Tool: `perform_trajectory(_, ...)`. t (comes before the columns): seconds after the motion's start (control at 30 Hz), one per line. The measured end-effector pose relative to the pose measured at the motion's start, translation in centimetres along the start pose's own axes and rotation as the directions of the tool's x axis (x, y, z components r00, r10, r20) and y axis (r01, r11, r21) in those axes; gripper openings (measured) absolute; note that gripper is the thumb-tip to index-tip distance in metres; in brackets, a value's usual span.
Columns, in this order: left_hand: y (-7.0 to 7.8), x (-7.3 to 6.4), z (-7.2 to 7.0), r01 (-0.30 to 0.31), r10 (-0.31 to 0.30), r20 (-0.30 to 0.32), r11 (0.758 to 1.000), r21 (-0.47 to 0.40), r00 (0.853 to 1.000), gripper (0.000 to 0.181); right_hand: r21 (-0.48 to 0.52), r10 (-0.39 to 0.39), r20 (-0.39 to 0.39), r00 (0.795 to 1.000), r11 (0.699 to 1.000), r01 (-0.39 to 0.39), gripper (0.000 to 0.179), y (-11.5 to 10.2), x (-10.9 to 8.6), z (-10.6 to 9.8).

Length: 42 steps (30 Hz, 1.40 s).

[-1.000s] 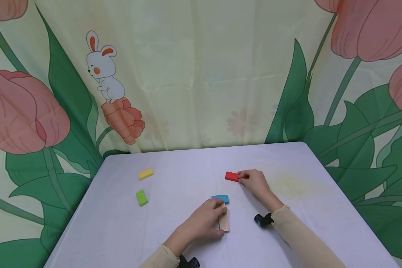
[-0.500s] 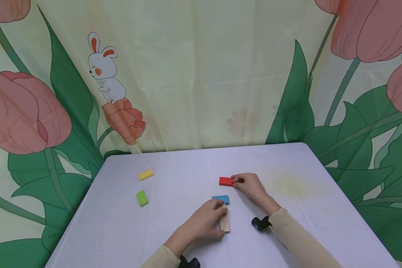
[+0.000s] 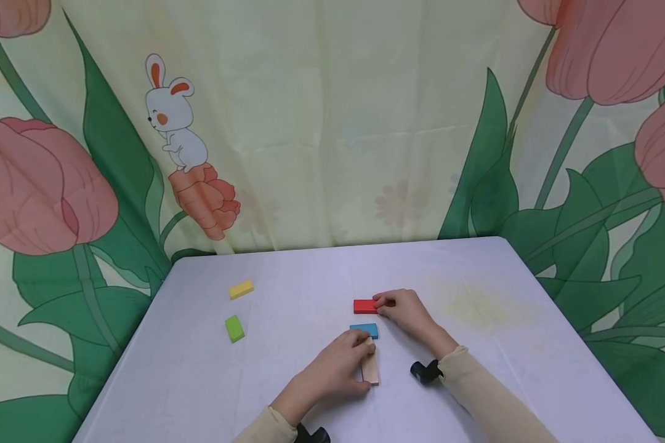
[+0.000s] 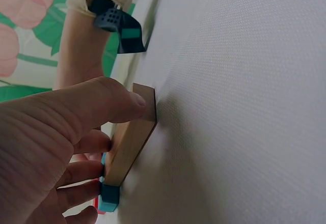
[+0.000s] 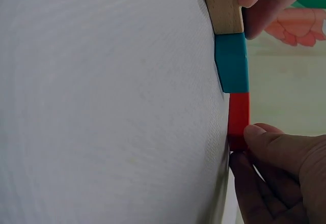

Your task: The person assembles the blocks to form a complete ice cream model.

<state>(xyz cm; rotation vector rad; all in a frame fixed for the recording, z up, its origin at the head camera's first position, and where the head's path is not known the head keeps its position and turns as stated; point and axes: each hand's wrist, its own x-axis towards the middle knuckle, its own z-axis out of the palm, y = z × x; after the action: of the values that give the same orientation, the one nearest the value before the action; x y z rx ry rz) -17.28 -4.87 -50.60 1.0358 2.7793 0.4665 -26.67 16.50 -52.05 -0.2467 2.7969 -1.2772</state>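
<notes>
My left hand (image 3: 335, 368) holds a plain wooden block (image 3: 370, 368) lying on the table, thumb at its near end and fingers along its far part. Just beyond that block a blue block (image 3: 364, 330) lies crosswise, against its far end in the right wrist view. The right hand (image 3: 407, 312) pinches the right end of a red block (image 3: 364, 306) between thumb and fingers. In the head view the red block is a short way beyond the blue one, roughly parallel to it. The left fingertips partly cover the wooden and blue blocks.
A yellow block (image 3: 241, 290) and a green block (image 3: 234, 329) lie apart on the left of the white-covered table (image 3: 288, 277). Behind the table's far edge hangs a curtain (image 3: 332, 123) printed with tulips and a rabbit.
The right hand has brought the red block left and nearer, toward the blue block, and turned it parallel to it. My left hand stays in place on the wooden block.
</notes>
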Motion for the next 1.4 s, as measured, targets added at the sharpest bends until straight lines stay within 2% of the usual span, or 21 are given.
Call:
perform_trajectory(0.67, -0.1, 0.1, -0.1, 0.007, -0.007, -0.004, 1.000, -0.018, 1.000, 0.064, -0.006, -0.035, 0.047, 0.998, 0.999, 0.035, 0.014, -0.6, -0.5, 0.2)
perform_trajectory(0.87, -0.3, 0.0, 0.0, -0.002, 0.001, -0.015, 0.997, -0.075, 1.000, 0.064, 0.016, -0.022, 0.059, 0.998, 1.000, 0.022, 0.012, -0.1, -0.5, 0.0)
perform_trajectory(1.03, -0.3, 0.0, 0.2, -0.004, 0.001, -0.023, 0.992, -0.124, 1.000, 0.066, 0.046, 0.026, 0.006, 1.000, 0.999, -0.027, 0.013, 0.5, -0.8, -0.7)
perform_trajectory(1.1, -0.3, 0.0, 0.2, 0.010, -0.016, -0.030, 0.985, -0.170, 0.999, 0.069, 0.064, 0.057, -0.011, 0.998, 0.996, -0.057, 0.017, 0.6, -1.0, -1.0)
perform_trajectory(1.17, -0.4, 0.0, 0.1, 0.041, -0.057, -0.061, 0.969, -0.242, 0.997, 0.070, 0.088, 0.091, -0.010, 0.996, 0.992, -0.089, 0.022, 0.7, -1.3, -1.2)
perform_trajectory(1.23, -0.6, 0.2, 0.0, 0.082, -0.129, -0.115, 0.935, -0.345, 0.985, 0.069, 0.132, 0.131, 0.011, 0.991, 0.983, -0.131, 0.028, 0.6, -1.5, -1.3)
perform_trajectory(1.27, -0.7, 0.3, -0.2, 0.106, -0.177, -0.146, 0.911, -0.399, 0.973, 0.067, 0.164, 0.148, 0.025, 0.989, 0.975, -0.151, 0.030, 0.5, -1.6, -1.3)
perform_trajectory(1.33, -0.9, 0.7, -0.3, 0.151, -0.282, -0.194, 0.849, -0.506, 0.939, 0.063, 0.218, 0.174, 0.055, 0.983, 0.959, -0.182, 0.035, 0.4, -1.7, -1.2)
perform_trajectory(1.4, -1.1, 1.1, -0.5, 0.186, -0.373, -0.201, 0.776, -0.603, 0.906, 0.061, 0.270, 0.193, 0.072, 0.979, 0.941, -0.205, 0.038, 0.1, -1.8, -1.0)
